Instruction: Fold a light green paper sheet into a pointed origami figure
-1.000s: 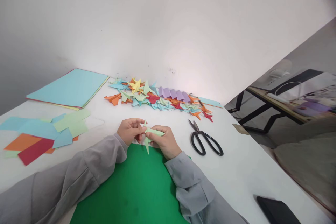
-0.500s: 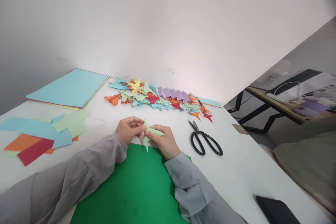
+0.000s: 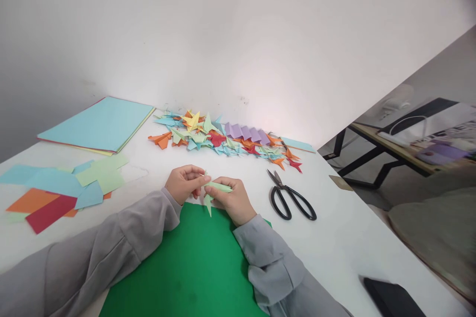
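Grip, two-handed: left hand [image 3: 182,184] and right hand [image 3: 235,201] both pinching one folded paper [image 3: 222,187], pale green, just below frame centre, neither hand nearer, body lying rightward into the right hand, one tip pointing frame-bottom.

Paper piece [image 3: 220,186] seemingly over mat [image 3: 182,262] | slips [image 3: 52,213] left | scissors [image 3: 282,187] right | folded pile [image 3: 216,138] behind | sheets [image 3: 98,124] behind slips

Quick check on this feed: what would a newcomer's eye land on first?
Probably the bright green sheet at the bottom centre, with the left hand and right hand holding a pale green folded paper above its far edge. Next, likely the multicoloured folded pieces along the wall, then the black-handled scissors right of the hands.
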A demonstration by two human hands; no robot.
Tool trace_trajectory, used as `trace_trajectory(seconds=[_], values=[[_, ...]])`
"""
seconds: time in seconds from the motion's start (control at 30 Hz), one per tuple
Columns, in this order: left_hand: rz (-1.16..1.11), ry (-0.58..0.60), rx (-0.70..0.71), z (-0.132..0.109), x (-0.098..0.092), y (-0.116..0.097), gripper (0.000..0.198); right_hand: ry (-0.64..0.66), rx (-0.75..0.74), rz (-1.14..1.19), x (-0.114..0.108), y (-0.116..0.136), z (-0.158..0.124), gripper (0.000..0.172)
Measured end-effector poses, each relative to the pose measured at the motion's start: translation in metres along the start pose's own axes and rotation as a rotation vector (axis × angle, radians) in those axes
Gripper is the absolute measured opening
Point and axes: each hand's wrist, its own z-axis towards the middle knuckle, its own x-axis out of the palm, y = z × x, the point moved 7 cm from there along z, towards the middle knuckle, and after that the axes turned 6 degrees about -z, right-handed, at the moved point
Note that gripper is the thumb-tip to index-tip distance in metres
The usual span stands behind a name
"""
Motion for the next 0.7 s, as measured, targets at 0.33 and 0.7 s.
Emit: trace_trajectory(seconds=[0.33,0.7], values=[[-0.004,0.115,-0.129,0.001,0.007,0.002,0.039,0.072,-0.1,0.011,0.002,0.003,0.0,0.017],[-0.122,0.236,-0.302,-0.002,0.013,0.012,0.039,0.155,-0.133,0.073,0.005,0.006,-0.001,0.017]])
